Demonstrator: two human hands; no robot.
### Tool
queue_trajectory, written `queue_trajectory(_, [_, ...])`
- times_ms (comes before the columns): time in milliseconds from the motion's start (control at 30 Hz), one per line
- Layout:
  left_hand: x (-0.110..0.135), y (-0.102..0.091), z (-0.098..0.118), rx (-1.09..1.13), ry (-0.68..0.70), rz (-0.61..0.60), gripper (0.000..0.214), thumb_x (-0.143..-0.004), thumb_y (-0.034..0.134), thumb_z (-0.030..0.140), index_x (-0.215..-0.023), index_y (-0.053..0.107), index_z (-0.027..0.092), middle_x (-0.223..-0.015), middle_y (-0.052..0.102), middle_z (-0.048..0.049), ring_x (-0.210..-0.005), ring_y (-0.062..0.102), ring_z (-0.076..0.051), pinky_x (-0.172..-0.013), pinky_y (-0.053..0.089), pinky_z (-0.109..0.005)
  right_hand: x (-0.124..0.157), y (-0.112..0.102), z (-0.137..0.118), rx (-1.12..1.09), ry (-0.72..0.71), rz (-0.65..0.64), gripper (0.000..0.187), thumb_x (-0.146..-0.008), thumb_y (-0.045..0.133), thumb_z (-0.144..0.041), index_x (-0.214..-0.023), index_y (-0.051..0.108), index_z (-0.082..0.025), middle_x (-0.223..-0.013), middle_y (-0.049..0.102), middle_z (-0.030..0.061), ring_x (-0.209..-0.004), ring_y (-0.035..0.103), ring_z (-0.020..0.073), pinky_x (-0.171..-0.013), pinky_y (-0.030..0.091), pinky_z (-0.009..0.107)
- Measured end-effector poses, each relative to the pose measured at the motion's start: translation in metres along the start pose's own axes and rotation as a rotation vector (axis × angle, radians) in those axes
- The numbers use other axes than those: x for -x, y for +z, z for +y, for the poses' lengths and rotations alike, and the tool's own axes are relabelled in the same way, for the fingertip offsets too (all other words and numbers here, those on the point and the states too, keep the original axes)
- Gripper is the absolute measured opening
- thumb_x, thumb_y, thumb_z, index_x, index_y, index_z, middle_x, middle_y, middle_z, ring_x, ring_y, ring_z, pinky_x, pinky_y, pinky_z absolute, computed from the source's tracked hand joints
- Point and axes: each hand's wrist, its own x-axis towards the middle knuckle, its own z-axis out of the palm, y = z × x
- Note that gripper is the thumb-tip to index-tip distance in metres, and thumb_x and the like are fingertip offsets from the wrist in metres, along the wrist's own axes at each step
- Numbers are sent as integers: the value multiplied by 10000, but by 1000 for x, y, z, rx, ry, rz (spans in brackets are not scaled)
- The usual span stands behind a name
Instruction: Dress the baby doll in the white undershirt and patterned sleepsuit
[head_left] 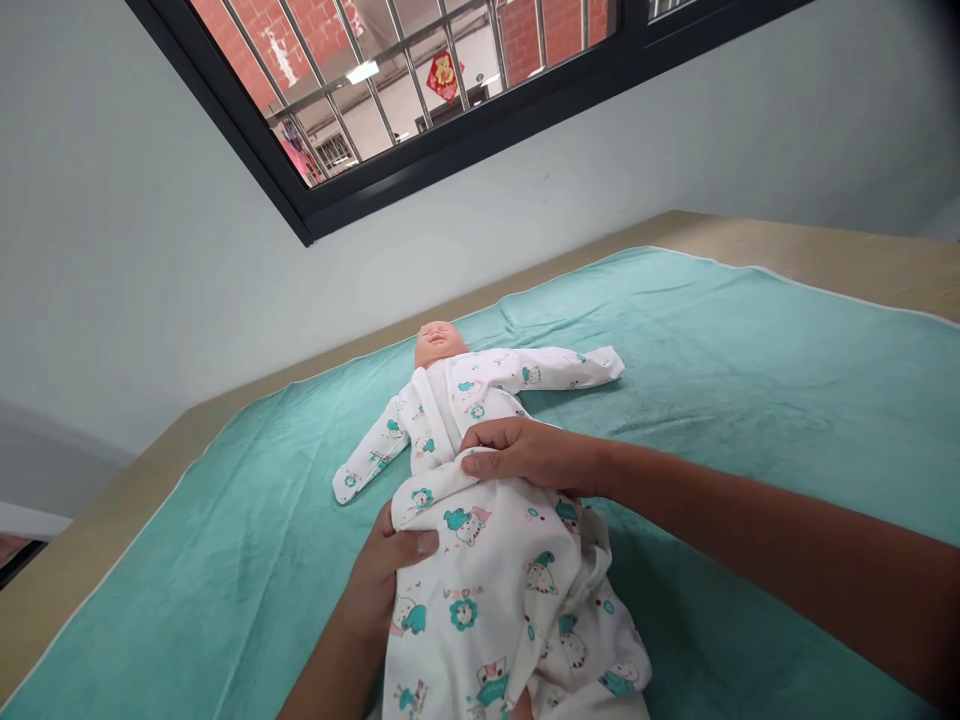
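A baby doll [441, 343] lies on its back on a teal towel [720, 370], arms spread in the sleeves of a white printed top [480, 390]. White printed trousers [495, 600] with teal animal figures cover its lower body. My left hand [386, 580] grips the left side of the trousers near the waist, thumb on top of the cloth. My right hand [525, 452] pinches the waistband at the doll's belly, fingers curled over the edge.
The towel covers a tan surface [825, 250] that runs along a pale wall. A dark-framed window [420, 110] with bars is high on the wall. The towel stretches out bare to the right and left of the doll.
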Motion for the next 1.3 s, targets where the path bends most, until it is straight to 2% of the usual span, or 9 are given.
queue_trajectory(233, [-1, -4, -1, -44, -14, -21, 516, -543, 727, 144, -1056, 699, 96, -906, 756, -119, -942, 686, -370, -828, 565, -460, 3, 0, -5, 56, 21, 19, 430, -756, 658, -606, -867, 613, -192, -799, 590, -9, -711, 538, 125, -575, 428, 196])
queue_trajectory(333, [-2, -5, -1, -45, -5, -50, 502, -550, 762, 156, -1046, 708, 102, -880, 757, -118, -900, 699, -357, -804, 572, -440, 4, -2, -16, 171, 53, -82, 429, -747, 660, -598, -900, 637, -198, -879, 639, 15, -795, 586, 167, -623, 450, 224])
queue_trajectory(433, [-4, -6, -1, -127, 32, -18, 493, -571, 802, 205, -1042, 711, 93, -836, 756, -117, -832, 711, -338, -767, 577, -415, 5, 1, -25, 380, 116, -180, 434, -637, 766, -522, -919, 667, -208, -941, 670, 32, -870, 606, 216, -657, 450, 252])
queue_trajectory(533, [-8, -9, -3, -183, 45, -2, 488, -570, 840, 270, -1007, 718, 92, -794, 751, -108, -780, 713, -315, -730, 578, -386, 3, 10, -23, 464, 170, -113, 378, -571, 795, -422, -847, 671, -195, -853, 670, 42, -796, 601, 228, -593, 429, 269])
queue_trajectory(667, [-11, -13, -9, -135, 89, -85, 553, -609, 833, 362, -1087, 685, 130, -902, 746, -112, -843, 702, -302, -753, 567, -378, 1, 17, -10, 266, 177, 48, 219, -621, 701, -331, -773, 657, -180, -809, 660, 48, -740, 595, 217, -568, 439, 279])
queue_trajectory(767, [-10, -12, -10, -188, 111, -131, 649, -619, 830, 418, -1180, 638, 156, -1011, 729, -120, -931, 680, -315, -815, 549, -397, -2, 14, -3, 17, 157, 80, 200, -617, 656, -267, -799, 654, -185, -809, 652, 37, -763, 606, 217, -592, 469, 279])
queue_trajectory(933, [-8, -1, 0, -413, 133, -190, 604, -640, 825, 285, -1196, 611, 185, -1104, 703, -87, -1065, 623, -317, -907, 508, -389, -7, 6, 3, -232, 148, 109, 252, -564, 560, -161, -808, 620, -184, -720, 596, 12, -639, 575, 183, -528, 461, 273])
queue_trajectory(1167, [-3, 11, 7, -476, 69, -182, 523, -671, 807, 261, -1161, 645, 173, -1058, 720, -79, -978, 656, -303, -824, 531, -358, -4, 6, 1, -237, 135, 113, 226, -703, 651, -291, -905, 661, -190, -864, 678, 40, -769, 627, 205, -611, 496, 270])
queue_trajectory(1300, [-5, 4, 2, -484, 64, -178, 434, -740, 761, 296, -1137, 679, 139, -976, 742, -89, -923, 673, -281, -779, 527, -318, 1, 6, -12, 5, 49, -40, 351, -662, 771, -375, -950, 690, -191, -977, 701, 30, -927, 631, 222, -737, 493, 270])
